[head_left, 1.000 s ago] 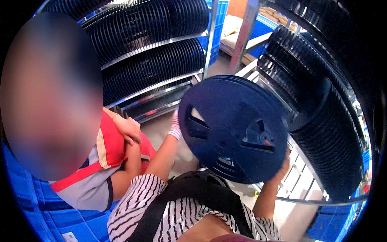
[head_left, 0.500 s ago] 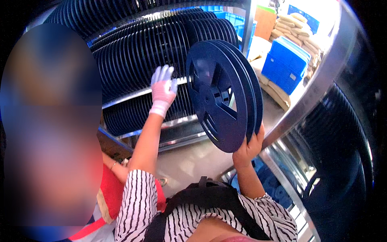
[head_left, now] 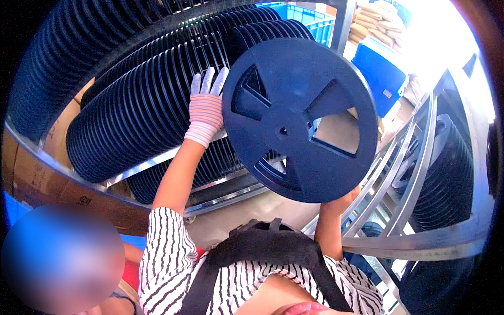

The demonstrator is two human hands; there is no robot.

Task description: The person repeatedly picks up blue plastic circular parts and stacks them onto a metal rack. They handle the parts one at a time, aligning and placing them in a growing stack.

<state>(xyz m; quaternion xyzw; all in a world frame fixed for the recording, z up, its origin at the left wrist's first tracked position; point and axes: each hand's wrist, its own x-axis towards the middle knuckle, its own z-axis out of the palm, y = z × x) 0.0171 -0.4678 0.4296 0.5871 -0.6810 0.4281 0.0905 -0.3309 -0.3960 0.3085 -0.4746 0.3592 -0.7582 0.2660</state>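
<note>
A large dark plastic reel (head_left: 294, 68) with cut-out windows and a small centre hole faces me, slightly tilted. My right hand (head_left: 342, 202) is bare and grips its lower right rim from below; the reel covers most of those fingers. At the reel's left rim is my left hand (head_left: 206, 107), in a white and pink striped glove with grey fingertips. Its fingers are stretched out and apart, and its thumb is hidden. I cannot tell whether it touches the rim. Behind it, a long row of dark reels (head_left: 142, 105) stands on edge on a metal rack (head_left: 144, 163).
On the right stands another metal rack (head_left: 415, 184) with more dark reels (head_left: 443, 178). A blue bin (head_left: 379, 76), stacked sacks (head_left: 379, 23) and a light-blue crate (head_left: 307, 18) lie beyond. Cardboard (head_left: 84, 194) lines the left. A person, partly blurred, is close at lower left.
The reel has turned its flat face toward me. My left hand has come close to its left rim, while my right hand keeps its grip. The view has shifted, and the other person appears lower.
</note>
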